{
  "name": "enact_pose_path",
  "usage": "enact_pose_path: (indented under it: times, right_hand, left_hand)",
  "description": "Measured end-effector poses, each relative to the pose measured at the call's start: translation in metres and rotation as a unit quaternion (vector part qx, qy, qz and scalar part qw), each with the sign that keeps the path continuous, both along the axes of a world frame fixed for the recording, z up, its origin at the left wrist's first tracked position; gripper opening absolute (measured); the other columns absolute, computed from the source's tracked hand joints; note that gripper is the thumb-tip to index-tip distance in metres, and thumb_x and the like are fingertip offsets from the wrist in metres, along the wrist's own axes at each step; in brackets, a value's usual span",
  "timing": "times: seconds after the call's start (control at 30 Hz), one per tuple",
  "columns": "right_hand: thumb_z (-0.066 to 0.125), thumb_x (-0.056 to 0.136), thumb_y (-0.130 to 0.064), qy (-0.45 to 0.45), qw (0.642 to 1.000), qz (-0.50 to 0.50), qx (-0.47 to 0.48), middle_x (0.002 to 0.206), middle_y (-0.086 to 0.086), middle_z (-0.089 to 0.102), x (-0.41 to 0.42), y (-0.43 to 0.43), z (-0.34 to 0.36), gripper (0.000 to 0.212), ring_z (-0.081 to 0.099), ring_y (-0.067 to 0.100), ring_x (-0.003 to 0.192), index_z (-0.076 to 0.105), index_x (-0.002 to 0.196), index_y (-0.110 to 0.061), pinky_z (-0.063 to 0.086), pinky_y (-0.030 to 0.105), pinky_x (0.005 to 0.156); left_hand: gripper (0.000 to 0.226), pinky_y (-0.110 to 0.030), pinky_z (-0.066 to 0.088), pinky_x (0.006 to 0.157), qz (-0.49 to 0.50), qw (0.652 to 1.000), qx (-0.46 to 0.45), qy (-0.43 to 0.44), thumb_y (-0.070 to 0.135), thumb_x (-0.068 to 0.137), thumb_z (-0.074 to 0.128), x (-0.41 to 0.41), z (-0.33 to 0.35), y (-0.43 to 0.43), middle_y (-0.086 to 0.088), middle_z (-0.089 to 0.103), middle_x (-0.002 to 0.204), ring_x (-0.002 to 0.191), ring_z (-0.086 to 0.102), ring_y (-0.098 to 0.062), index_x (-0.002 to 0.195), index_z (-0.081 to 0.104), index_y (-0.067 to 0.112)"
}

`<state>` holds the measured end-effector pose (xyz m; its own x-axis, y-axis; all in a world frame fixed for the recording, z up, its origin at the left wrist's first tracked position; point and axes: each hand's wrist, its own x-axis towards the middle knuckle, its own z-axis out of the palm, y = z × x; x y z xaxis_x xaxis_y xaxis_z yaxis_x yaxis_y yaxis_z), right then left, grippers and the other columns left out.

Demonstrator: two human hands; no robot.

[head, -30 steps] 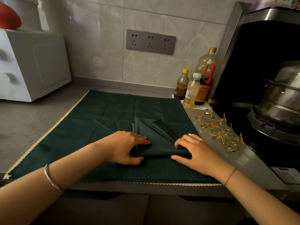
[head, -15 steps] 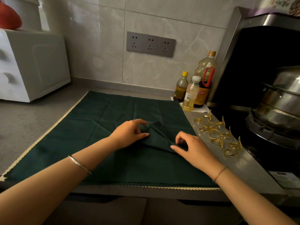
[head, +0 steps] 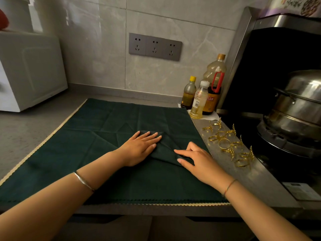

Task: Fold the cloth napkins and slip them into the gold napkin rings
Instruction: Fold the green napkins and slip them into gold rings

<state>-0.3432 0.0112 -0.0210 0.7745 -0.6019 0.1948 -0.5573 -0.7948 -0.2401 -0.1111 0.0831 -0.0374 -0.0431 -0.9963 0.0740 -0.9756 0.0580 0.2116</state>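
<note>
Head view: a folded dark green napkin (head: 165, 150) lies on a larger green cloth (head: 86, 145) on the counter (head: 20, 133). Left hand (head: 139, 148) presses flat on its upper left part, fingers extended and close together. Right hand (head: 196, 159) rests on its lower right edge, fingers slightly curled, pinning the fold. Gold napkin rings (head: 227, 143) sit clustered on the metal ledge (head: 260, 181), just right of the cloth.

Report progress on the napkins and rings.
Done: nothing ringed yet; the gold napkin rings all lie empty on the steel ledge. In hand: one green napkin, partly folded, pressed flat under the left hand and right hand. Left: finish folding and slip it into a ring.
</note>
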Motion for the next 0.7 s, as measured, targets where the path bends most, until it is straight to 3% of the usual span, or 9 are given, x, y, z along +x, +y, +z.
enact_pose_path:
  times: [0.1, 0.2, 0.27, 0.37, 0.53, 0.7]
  right_hand:
    - [0.049, 0.095, -0.039, -0.001, 1.0, -0.003, 0.012, 0.099, -0.009, 0.041, 0.0, 0.001, 0.002, 0.04, 0.047, 0.008, 0.096, 0.05, 0.135, -0.03, 0.039, 0.02, 0.084]
    - [0.044, 0.097, -0.039, 0.024, 0.999, 0.028, -0.025, 0.125, -0.011, 0.043, 0.001, 0.005, 0.008, 0.046, 0.045, 0.01, 0.117, 0.039, 0.141, -0.029, 0.037, 0.022, 0.098]
    - [0.039, 0.098, -0.043, 0.075, 0.994, 0.064, -0.05, 0.15, -0.013, 0.026, 0.006, 0.012, 0.013, 0.056, 0.03, 0.008, 0.135, 0.021, 0.149, -0.029, 0.024, 0.022, 0.109]
    - [0.035, 0.101, -0.037, 0.159, 0.978, 0.078, -0.108, 0.159, -0.008, 0.006, 0.02, 0.019, 0.015, 0.059, 0.012, 0.008, 0.144, 0.007, 0.152, -0.023, 0.014, 0.023, 0.114]
    - [0.036, 0.098, -0.005, 0.22, 0.96, 0.047, -0.168, 0.159, 0.006, 0.01, 0.046, 0.016, 0.013, 0.061, 0.021, 0.017, 0.143, 0.006, 0.151, -0.01, 0.029, 0.03, 0.112]
    - [0.038, 0.097, -0.005, 0.164, 0.967, 0.016, -0.195, 0.15, 0.004, 0.036, 0.056, 0.013, 0.002, 0.055, 0.045, 0.021, 0.13, 0.022, 0.149, -0.015, 0.041, 0.032, 0.101]
  left_hand:
    - [0.049, -0.027, -0.007, 0.116, 0.006, 0.999, 0.027, 0.019, 0.035, 0.105, 0.019, 0.001, -0.001, -0.003, 0.013, 0.007, 0.159, 0.146, 0.0, -0.008, 0.151, 0.007, 0.031]
    - [0.05, -0.028, -0.006, 0.116, 0.011, 0.999, 0.045, 0.016, 0.034, 0.105, 0.02, 0.0, 0.0, -0.006, 0.012, 0.006, 0.159, 0.146, 0.0, -0.008, 0.152, 0.005, 0.028]
    - [0.05, -0.028, -0.006, 0.117, 0.012, 0.998, 0.051, 0.024, 0.033, 0.105, 0.02, 0.001, 0.0, -0.005, 0.012, 0.006, 0.159, 0.146, 0.0, -0.008, 0.152, 0.005, 0.027]
    - [0.05, -0.028, -0.006, 0.116, 0.016, 0.998, 0.052, 0.037, 0.032, 0.105, 0.021, 0.0, 0.001, -0.004, 0.012, 0.007, 0.159, 0.146, 0.0, -0.007, 0.152, 0.006, 0.026]
    - [0.048, -0.029, -0.006, 0.117, 0.017, 0.996, 0.05, 0.067, 0.029, 0.105, 0.022, 0.0, 0.002, -0.003, 0.011, 0.011, 0.159, 0.147, 0.002, -0.008, 0.152, 0.01, 0.024]
    - [0.047, -0.029, -0.005, 0.118, 0.023, 0.993, 0.058, 0.1, 0.03, 0.105, 0.021, 0.001, 0.003, -0.003, 0.011, 0.016, 0.158, 0.146, 0.005, -0.006, 0.151, 0.016, 0.024]
